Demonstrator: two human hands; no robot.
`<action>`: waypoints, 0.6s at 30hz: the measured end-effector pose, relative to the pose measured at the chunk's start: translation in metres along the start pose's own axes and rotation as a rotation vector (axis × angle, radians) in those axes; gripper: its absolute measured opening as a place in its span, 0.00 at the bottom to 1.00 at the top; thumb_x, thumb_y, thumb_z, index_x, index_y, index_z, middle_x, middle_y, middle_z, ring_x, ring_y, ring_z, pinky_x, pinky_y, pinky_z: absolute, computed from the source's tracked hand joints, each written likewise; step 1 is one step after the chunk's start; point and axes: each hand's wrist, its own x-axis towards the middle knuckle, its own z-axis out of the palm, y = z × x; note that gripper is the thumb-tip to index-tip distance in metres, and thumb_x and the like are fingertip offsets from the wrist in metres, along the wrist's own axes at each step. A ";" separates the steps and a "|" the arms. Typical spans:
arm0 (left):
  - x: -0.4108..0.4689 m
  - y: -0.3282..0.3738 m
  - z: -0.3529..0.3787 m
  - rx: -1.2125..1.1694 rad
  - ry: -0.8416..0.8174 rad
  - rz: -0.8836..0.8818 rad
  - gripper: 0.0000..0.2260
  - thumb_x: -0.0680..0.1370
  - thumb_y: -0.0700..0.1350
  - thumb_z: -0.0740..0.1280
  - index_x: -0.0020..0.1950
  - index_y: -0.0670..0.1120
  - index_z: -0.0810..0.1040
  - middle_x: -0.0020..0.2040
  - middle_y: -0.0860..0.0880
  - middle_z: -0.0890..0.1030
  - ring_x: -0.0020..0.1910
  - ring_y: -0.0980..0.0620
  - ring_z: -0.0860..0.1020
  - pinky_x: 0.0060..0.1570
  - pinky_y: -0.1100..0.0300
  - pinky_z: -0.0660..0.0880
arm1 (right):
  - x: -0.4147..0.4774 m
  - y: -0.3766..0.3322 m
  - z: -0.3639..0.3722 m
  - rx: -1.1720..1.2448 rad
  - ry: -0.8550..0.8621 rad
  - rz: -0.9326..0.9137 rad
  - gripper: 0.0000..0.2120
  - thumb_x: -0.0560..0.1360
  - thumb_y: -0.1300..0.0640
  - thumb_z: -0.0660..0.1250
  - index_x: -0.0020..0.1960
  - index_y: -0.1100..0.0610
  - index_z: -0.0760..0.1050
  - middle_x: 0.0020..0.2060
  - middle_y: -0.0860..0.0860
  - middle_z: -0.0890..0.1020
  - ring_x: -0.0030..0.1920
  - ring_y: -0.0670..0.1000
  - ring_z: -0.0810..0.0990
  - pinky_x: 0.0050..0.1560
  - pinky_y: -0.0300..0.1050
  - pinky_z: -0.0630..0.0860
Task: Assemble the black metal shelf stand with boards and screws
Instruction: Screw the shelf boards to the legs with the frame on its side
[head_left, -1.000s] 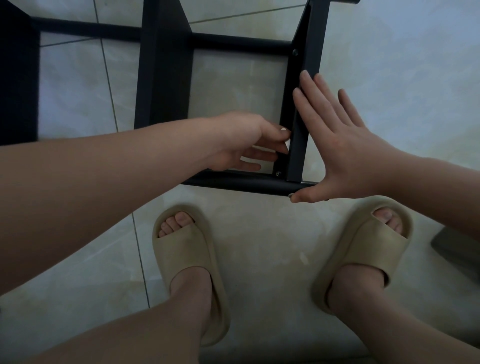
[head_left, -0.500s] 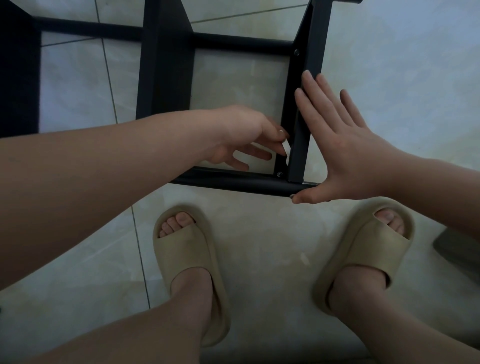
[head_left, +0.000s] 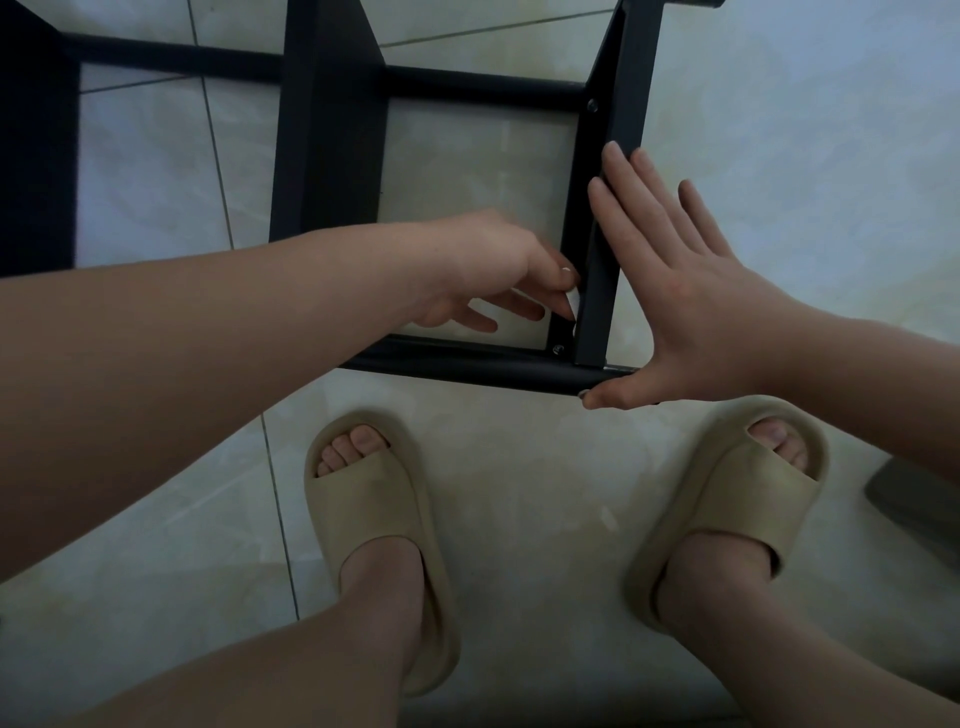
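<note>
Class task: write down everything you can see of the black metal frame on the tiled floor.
The black metal frame looks matt, built of round crossbars and flat uprights joined by screws. It rests on the tiled floor. The right hand presses flat against one upright, thumb on the near crossbar; the left hand pinches a small pale piece at its inner face.

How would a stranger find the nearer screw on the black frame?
Start at the black frame on the floor. Follow its near bar right to the post. The screw sits in that corner, below the left hand; the other screw sits farther away.
</note>
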 end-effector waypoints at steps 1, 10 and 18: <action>0.000 -0.001 0.000 -0.024 -0.007 -0.008 0.09 0.81 0.49 0.66 0.60 0.52 0.79 0.48 0.55 0.87 0.57 0.55 0.80 0.60 0.47 0.72 | 0.000 0.000 0.000 0.000 0.001 0.000 0.67 0.62 0.20 0.60 0.82 0.60 0.36 0.81 0.55 0.35 0.80 0.55 0.33 0.79 0.61 0.39; 0.003 -0.002 0.004 -0.115 -0.025 -0.036 0.07 0.81 0.46 0.64 0.57 0.48 0.79 0.47 0.52 0.87 0.55 0.56 0.82 0.55 0.51 0.72 | 0.000 0.000 0.000 -0.001 0.000 -0.001 0.67 0.62 0.20 0.60 0.82 0.61 0.37 0.81 0.55 0.35 0.80 0.55 0.33 0.79 0.62 0.40; 0.002 -0.001 0.002 -0.076 -0.041 -0.037 0.07 0.81 0.46 0.63 0.56 0.48 0.79 0.47 0.52 0.87 0.56 0.55 0.81 0.55 0.50 0.71 | 0.000 0.001 0.000 -0.011 0.003 -0.003 0.67 0.62 0.20 0.61 0.82 0.61 0.37 0.81 0.56 0.35 0.80 0.56 0.33 0.79 0.63 0.41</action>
